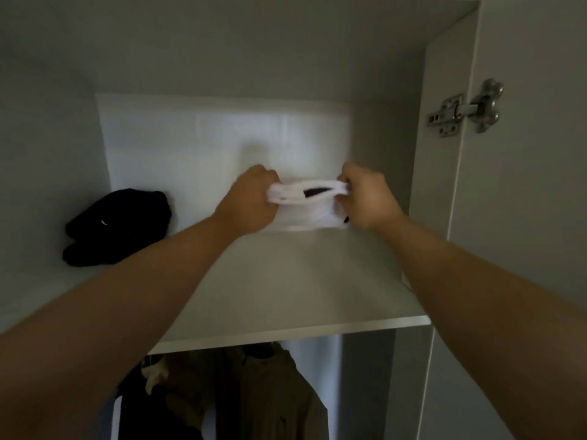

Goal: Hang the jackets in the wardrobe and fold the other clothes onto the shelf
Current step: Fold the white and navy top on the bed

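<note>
A folded white garment [305,208] with a small dark mark lies at the back middle of the wardrobe shelf [301,281]. My left hand [251,201] grips its left end with curled fingers. My right hand [365,195] pinches its right end. A folded black garment [117,227] rests on the shelf at the left, apart from both hands. Under the shelf, an olive-brown jacket [270,392] and a dark one [152,408] hang in the lower compartment.
The wardrobe's right side panel [438,185] stands close to my right hand. An open door [524,217] with a metal hinge [467,109] is at the far right. A pale liner sheet [190,147] covers the shelf's back part.
</note>
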{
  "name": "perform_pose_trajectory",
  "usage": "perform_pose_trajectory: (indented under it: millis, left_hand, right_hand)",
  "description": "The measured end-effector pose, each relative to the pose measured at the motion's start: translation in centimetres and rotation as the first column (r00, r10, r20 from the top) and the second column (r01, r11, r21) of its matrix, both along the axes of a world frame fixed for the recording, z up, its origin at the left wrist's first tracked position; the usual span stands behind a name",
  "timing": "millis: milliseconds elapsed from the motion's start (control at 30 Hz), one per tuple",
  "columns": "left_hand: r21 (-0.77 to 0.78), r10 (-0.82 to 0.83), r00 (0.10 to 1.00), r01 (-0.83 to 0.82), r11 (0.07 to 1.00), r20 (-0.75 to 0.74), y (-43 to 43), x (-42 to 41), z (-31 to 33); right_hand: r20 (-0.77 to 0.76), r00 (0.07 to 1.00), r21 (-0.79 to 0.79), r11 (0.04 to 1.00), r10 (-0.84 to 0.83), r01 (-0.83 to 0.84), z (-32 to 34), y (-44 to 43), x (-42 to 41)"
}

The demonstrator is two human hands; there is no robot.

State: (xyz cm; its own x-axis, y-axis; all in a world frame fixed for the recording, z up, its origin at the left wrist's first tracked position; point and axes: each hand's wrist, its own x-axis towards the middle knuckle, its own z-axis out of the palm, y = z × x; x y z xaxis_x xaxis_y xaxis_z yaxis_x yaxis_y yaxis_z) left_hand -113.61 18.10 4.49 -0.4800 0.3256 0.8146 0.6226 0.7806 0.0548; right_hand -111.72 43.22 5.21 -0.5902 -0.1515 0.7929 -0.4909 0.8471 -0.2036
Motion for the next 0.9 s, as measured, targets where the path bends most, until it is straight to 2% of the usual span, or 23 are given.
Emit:
perform_pose_trajectory:
  millis: [67, 133, 167, 233, 267, 333, 400, 467, 533, 600, 667, 800, 900]
  left_hand:
    - [-0.084, -0.078, 0.996, 0.081, 0.993, 0.042, 0.5, -2.1, -4.3]
    - [-0.243, -0.073, 0.97, 0.13, 0.961, 0.233, 1.3, -3.9, -8.4]
    - [-0.364, 0.01, 0.928, 0.136, 0.922, 0.372, 1.6, -4.6, -9.8]
    - [-0.452, 0.224, 0.794, 0.071, 0.889, 0.565, 2.6, -6.6, -11.1]
    - [-0.442, 0.244, 0.775, 0.051, 0.895, 0.583, 3.0, -7.9, -11.0]
    - [-0.356, 0.209, 0.845, -0.024, 0.934, 0.493, 3.8, -10.0, -9.8]
    - [-0.235, 0.144, 0.89, -0.043, 0.971, 0.432, 4.5, -12.5, -8.9]
    - [-0.234, 0.139, 0.877, -0.032, 0.972, 0.46, 5.4, -15.0, -9.6]
    - [-0.316, 0.159, 0.829, 0.022, 0.948, 0.536, 6.2, -16.6, -11.5]
    - [-0.346, 0.163, 0.808, 0.054, 0.937, 0.567, 6.5, -18.5, -13.5]
    - [-0.361, 0.171, 0.813, 0.051, 0.931, 0.557, 6.5, -20.5, -14.3]
    - [-0.315, 0.166, 0.787, 0.039, 0.948, 0.595, 6.9, -24.0, -14.1]
    - [-0.275, 0.122, 0.806, 0.053, 0.96, 0.58, 7.8, -26.2, -14.6]
  right_hand:
    - [0.05, 0.998, 0.096, 0.995, -0.028, 0.023, -4.0, 0.9, -2.7]
    - [0.303, 0.938, 0.329, 0.942, -0.17, 0.065, -7.6, 1.6, -4.5]
    - [0.438, 0.859, 0.459, 0.888, -0.264, 0.039, -9.0, 1.8, -5.4]
    - [0.533, 0.747, 0.567, 0.823, -0.397, 0.034, -9.7, 1.9, -6.8]
    - [0.527, 0.734, 0.556, 0.827, -0.429, 0.084, -9.2, 1.7, -7.4]
    - [0.448, 0.755, 0.48, 0.841, -0.479, 0.249, -7.8, 1.1, -8.3]
    - [0.387, 0.789, 0.372, 0.864, -0.477, 0.34, -7.4, 0.3, -9.2]
    - [0.465, 0.766, 0.387, 0.88, -0.445, 0.276, -8.1, -0.9, -10.3]
    - [0.614, 0.661, 0.453, 0.878, -0.432, 0.153, -9.3, -1.8, -12.0]
    - [0.69, 0.571, 0.473, 0.874, -0.445, 0.109, -9.7, -2.4, -13.8]
    - [0.693, 0.566, 0.457, 0.879, -0.447, 0.136, -10.0, -2.3, -15.4]
    - [0.706, 0.598, 0.307, 0.925, -0.38, 0.225, -11.3, -1.5, -18.6]
    - [0.773, 0.547, 0.251, 0.947, -0.32, 0.199, -12.0, -0.9, -21.4]
